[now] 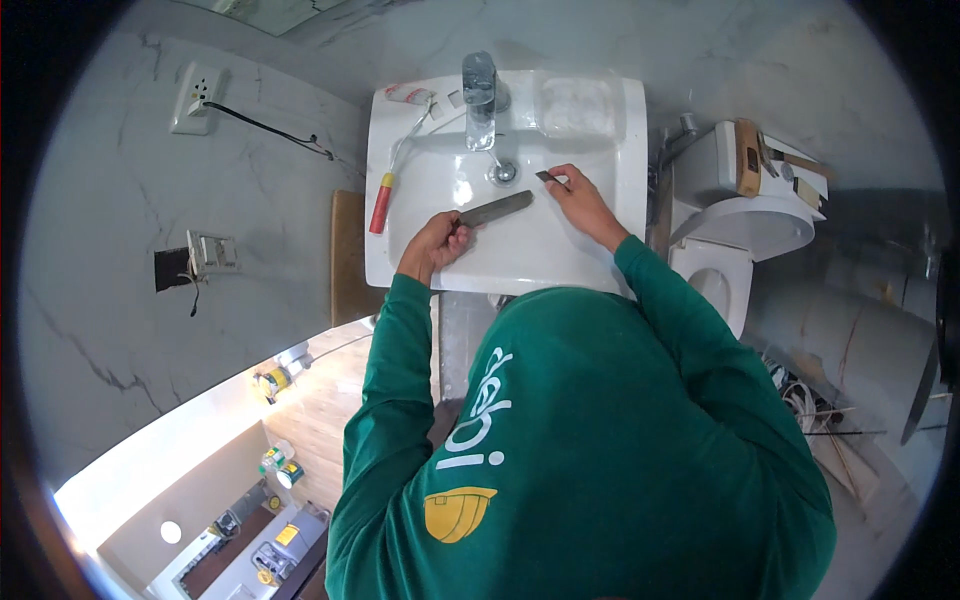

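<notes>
Over the white washbasin (505,265), my left hand (437,243) grips a long, flat grey blade (497,208). It points right and slightly away from me; the hand hides its near end. My right hand (583,205) pinches a small dark flat piece (546,177) between its fingertips, a short gap from the blade's tip. Which kind of tool either one is, I cannot tell. Just beyond both hands is the round metal drain (503,173), below a chrome faucet (480,100). On the basin's left side leans a small paint roller with a red and yellow handle (381,205).
To the right stands a toilet (712,277), its lid raised; a brown block-like tool (748,157) and other small things lie on the tank. A socket (196,97) with a black cable is on the left wall. Cables and debris (800,400) lie at lower right.
</notes>
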`<state>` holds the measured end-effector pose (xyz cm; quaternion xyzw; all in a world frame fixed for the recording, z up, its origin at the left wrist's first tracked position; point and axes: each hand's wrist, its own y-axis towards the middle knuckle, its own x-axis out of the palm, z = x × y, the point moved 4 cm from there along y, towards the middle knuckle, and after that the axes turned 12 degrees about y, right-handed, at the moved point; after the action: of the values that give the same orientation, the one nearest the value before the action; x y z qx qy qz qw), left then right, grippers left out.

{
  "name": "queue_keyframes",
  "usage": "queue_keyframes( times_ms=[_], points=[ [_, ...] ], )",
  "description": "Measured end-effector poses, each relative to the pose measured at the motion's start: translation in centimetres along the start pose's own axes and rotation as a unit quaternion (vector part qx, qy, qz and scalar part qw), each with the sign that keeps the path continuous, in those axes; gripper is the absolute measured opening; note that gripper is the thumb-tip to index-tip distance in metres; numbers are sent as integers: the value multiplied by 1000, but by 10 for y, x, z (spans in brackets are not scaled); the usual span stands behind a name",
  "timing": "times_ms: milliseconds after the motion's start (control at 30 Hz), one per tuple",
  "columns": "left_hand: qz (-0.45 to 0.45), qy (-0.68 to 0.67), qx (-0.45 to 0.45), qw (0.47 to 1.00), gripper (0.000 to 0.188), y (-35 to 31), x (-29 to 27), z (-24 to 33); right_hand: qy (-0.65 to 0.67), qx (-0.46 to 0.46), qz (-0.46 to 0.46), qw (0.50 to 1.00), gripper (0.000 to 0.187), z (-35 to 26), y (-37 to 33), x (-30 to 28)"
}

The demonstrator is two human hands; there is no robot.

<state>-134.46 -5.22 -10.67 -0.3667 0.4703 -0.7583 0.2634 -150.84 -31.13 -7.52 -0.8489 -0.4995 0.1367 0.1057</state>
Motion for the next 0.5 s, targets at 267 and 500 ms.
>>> queue_keyframes(
  times_ms=[267, 500],
  points=[
    [-103, -20, -69, 992, 49, 17, -4, 10, 2, 9, -30, 1000, 40, 11, 20, 22],
    [-121, -13, -86, 989, 50, 21, -11, 12, -20, 32, -60, 997, 39, 19, 31, 28]
  ],
)
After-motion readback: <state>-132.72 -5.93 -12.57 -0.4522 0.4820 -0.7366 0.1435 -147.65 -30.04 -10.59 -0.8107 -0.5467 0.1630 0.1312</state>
